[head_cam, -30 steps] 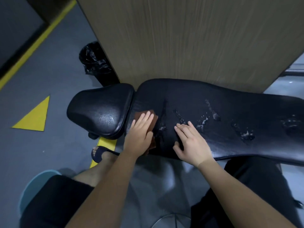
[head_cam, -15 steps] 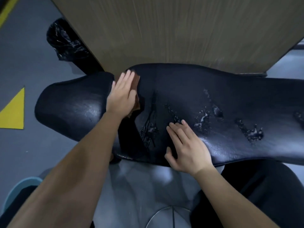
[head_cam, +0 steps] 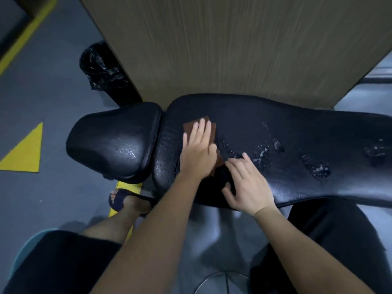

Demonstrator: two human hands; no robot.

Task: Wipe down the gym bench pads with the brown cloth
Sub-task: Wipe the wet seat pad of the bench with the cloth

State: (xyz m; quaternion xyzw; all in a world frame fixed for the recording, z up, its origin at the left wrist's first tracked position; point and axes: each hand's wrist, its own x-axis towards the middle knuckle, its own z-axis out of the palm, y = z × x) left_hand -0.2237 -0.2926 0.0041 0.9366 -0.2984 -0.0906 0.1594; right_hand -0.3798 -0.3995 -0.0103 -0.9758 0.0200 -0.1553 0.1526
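A long black bench pad (head_cam: 297, 132) runs from the middle to the right edge, with a smaller black seat pad (head_cam: 114, 139) at its left end. My left hand (head_cam: 198, 151) lies flat on the brown cloth (head_cam: 188, 126), pressing it onto the long pad's left part; most of the cloth is hidden under the palm. My right hand (head_cam: 248, 183) rests just to the right on the pad's near edge, fingers spread, holding nothing. Wet foamy streaks (head_cam: 263, 154) glisten on the long pad right of both hands.
A wood-grain panel (head_cam: 233, 45) stands right behind the bench. A black bin bag (head_cam: 101, 68) sits on the grey floor at the back left. Yellow floor markings (head_cam: 23, 151) lie to the left. My sandalled foot (head_cam: 123, 200) and legs are under the bench's near edge.
My left hand has slid the cloth from the gap between the two pads rightwards onto the long pad, close to my right hand. The right hand has stayed on the near edge.
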